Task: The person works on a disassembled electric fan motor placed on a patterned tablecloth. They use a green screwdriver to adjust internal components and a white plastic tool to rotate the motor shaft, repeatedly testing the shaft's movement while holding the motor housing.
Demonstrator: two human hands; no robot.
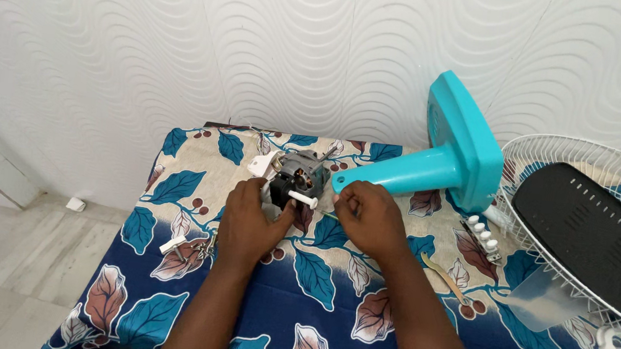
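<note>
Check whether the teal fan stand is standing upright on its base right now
No, the teal fan stand lies on its side on the leaf-print tablecloth, its base tipped up.

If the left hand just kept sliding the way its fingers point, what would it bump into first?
Most likely the fan motor: the left hand points up and away from the person, fingertips already at the motor's white shaft. Depth is hard to judge.

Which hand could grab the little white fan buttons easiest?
Probably the right hand. The white button switch lies on the leafy tablecloth just to its right, near the teal fan stand. The left hand sits on the far side of the fan motor and would have to cross over.
</note>
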